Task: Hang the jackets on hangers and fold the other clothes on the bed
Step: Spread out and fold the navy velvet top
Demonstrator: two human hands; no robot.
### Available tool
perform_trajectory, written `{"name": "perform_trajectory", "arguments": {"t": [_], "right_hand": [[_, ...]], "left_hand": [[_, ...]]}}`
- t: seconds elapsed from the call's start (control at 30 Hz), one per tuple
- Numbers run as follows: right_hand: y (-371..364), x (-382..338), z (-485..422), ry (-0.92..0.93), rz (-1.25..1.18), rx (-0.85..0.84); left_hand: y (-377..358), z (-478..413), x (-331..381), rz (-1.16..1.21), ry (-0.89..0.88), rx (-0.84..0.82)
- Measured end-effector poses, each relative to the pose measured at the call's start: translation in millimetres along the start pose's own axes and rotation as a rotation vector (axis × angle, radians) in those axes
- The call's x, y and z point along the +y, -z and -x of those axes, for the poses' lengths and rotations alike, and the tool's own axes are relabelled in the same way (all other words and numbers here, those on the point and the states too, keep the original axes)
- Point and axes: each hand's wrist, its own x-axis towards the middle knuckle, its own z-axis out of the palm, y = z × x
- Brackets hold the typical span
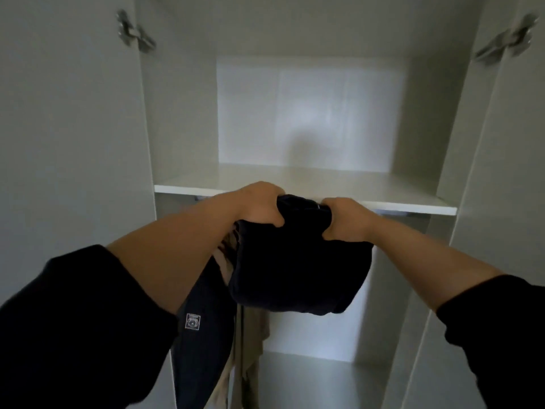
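White shelf (383, 199) behind, left hand (259, 203) and right hand (343, 218) grip folded black garment (298, 270)

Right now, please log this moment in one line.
left hand: grips folded dark garment | right hand: grips same garment | garment: held before wardrobe shelf edge | below: dark jacket hanging

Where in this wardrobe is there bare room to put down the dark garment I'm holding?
The shelf is bare wall to wall, just behind your left hand and right hand. Under it, the right side is open beside the hanging jackets. The lower left is crowded with them.
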Motion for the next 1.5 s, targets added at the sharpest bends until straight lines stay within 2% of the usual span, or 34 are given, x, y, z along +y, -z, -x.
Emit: {"name": "perform_trajectory", "arguments": {"t": [0.2, 0.33, 0.47, 0.53, 0.63, 0.67, 0.73, 0.83, 0.9, 1.03, 1.2, 1.3, 1.43, 1.5], "right_hand": [[84.7, -31.8, -105.6, 0.026, -0.051, 0.061], [134.8, -53.8, -164.9, 0.047, -0.083, 0.199], [160.9, -69.0, -231.1, 0.079, -0.109, 0.419], [150.9, -73.0, -264.0, 0.099, -0.023, 0.573], [96.1, -63.9, -307.2, 0.151, 0.286, 0.761], [70.0, -56.2, -321.3, 0.200, 0.387, 0.750], [16.9, -42.1, -343.5, 0.328, 0.481, 0.599], [-48.9, -32.0, -375.1, 0.364, 0.617, 0.258], [-77.1, -28.0, -395.2, 0.337, 0.645, 0.164], [-94.5, -25.3, -436.2, 0.264, 0.594, 0.155], [-122.1, -11.9, -490.3, 0.263, 0.608, 0.167], [-135.8, -12.0, -516.8, 0.256, 0.601, 0.283], [-151.6, -7.9, -541.3, 0.309, 0.550, 0.376], [-150.4, -5.3, -543.7, 0.289, 0.538, 0.367]], "left_hand": [[104.2, -46.1, -53.2, 0.066, 0.046, 0.142], [169.9, -79.9, -84.2, 0.029, 0.007, 0.318], [219.3, -116.0, -119.6, 0.004, -0.024, 0.504], [223.3, -135.9, -144.3, -0.124, -0.043, 0.626], [194.2, -163.2, -188.7, -0.529, -0.116, 0.746], [176.9, -170.7, -205.8, -0.642, -0.129, 0.712], [132.9, -183.5, -241.3, -0.740, -0.109, 0.556], [62.1, -201.2, -287.6, -0.676, 0.043, 0.275], [34.5, -214.3, -307.2, -0.596, 0.193, 0.185], [20.4, -239.0, -330.6, -0.535, 0.348, 0.186], [5.6, -265.5, -365.0, -0.602, 0.455, 0.139], [3.6, -287.3, -383.3, -0.644, 0.526, 0.071], [0.1, -307.3, -398.7, -0.657, 0.547, 0.115], [2.2, -307.6, -404.2, -0.648, 0.527, 0.142]]}}
